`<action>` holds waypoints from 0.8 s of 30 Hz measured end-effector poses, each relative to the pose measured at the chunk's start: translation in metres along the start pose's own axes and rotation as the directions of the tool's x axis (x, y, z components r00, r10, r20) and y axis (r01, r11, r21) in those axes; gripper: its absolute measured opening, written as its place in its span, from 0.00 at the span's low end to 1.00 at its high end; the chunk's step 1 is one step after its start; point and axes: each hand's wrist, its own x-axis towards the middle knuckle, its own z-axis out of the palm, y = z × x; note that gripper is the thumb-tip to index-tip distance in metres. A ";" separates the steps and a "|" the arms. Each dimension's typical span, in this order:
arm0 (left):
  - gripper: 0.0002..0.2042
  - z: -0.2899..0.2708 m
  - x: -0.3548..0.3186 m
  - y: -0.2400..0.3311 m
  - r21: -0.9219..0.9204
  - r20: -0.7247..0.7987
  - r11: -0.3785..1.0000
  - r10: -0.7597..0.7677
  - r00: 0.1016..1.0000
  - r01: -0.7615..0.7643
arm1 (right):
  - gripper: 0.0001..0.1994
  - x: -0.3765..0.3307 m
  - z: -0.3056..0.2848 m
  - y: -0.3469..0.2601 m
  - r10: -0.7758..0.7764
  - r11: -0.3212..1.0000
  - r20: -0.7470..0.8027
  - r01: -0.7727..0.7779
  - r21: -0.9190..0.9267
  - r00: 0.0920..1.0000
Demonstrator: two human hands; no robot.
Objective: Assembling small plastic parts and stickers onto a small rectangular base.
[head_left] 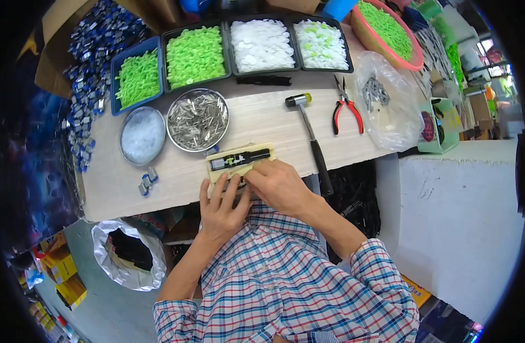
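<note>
1. Cluttered workshop; pale wooden workbench (262,123) runs across the view, with a white block to the person's right.
2. Supply looks far from used up: trays of green plastic parts (195,55) and white plastic parts (262,44), well beyond the fingertips, look full; the round tin of metal pins (198,119) just past them is also well filled.
3. Hammer (311,134) and red-handled pliers (346,108) lie untouched beyond the right fingers.
4. Work in hand: a cream jig block (239,162) holding a black lighter-like body (239,158) sits right at the fingertips. I judge one unit mid-assembly.
5. Left hand (222,208): fingers spread, resting on the block's near edge, holding nothing visible.
6. Right hand (279,184): fingers bunched narrow, pressing at the block; any small part beneath is hidden.
7. Two small metal caps (147,182) lie left of the left fingers; no finished pile can be made out.
</note>
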 end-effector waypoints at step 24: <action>0.17 -0.031 0.020 -0.008 -0.152 -0.060 0.966 -0.220 0.974 0.209 | 0.19 -0.022 -0.165 0.295 0.401 0.635 -0.327 -0.517 -0.575 0.856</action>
